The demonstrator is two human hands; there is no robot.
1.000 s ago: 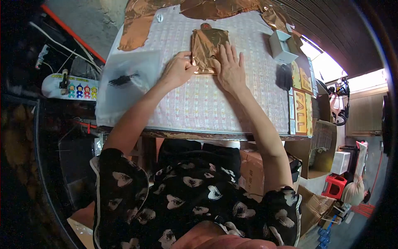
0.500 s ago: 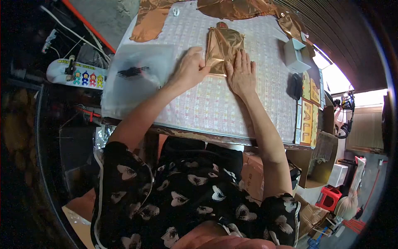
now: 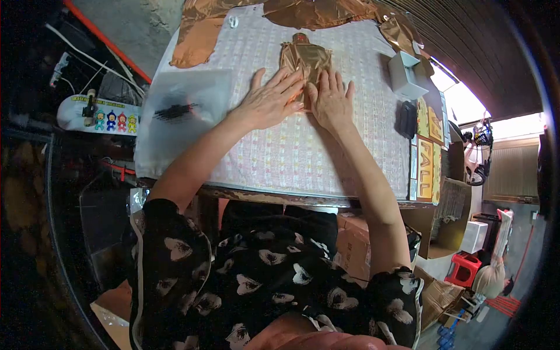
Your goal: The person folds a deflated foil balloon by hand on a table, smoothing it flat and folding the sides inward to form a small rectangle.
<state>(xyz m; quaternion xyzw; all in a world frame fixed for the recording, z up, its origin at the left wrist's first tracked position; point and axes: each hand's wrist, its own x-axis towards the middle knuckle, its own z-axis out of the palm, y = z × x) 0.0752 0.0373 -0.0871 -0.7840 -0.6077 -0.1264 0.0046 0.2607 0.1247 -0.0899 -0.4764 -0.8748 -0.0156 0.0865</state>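
Lays both hands flat, palms down and open, over the near part of a copper-coloured foil piece (image 3: pixel 309 56). Grips nothing in a closed fist with either one. Spreads the fingers of the left hand (image 3: pixel 265 105) across the foil's near left part, with the thumb reaching right, beside the near edge. Sets the right hand (image 3: pixel 331 107) on the near right part, fingers pointing away and slightly parted, thumb toward the left hand. Leaves the far half of the foil uncovered between and beyond the fingertips, with a reddish round end (image 3: pixel 300 38) at the very top.

Works on a counter (image 3: pixel 280 157) covered in a pale, bumpy, coloured pattern. Has a clear plastic sheet (image 3: pixel 201 93) to the left of the left hand, with a dark bundle (image 3: pixel 173 112) showing on or through it; cannot tell which. Has a large foil sheet (image 3: pixel 192 49) farther off to the left, near a small white ring (image 3: pixel 234 22), and more crumpled foil (image 3: pixel 321 13) along the far side, beyond both hands.

Has an open white box (image 3: pixel 408 76) to the right of the right hand and farther away, then a black object (image 3: pixel 406 119) nearer. Shows flat packs (image 3: pixel 426 169) with yellow letters reading "FALL" at the right edge, nearer than the right hand. Shows a red stool (image 3: pixel 465 266) well off to the right, below counter height.
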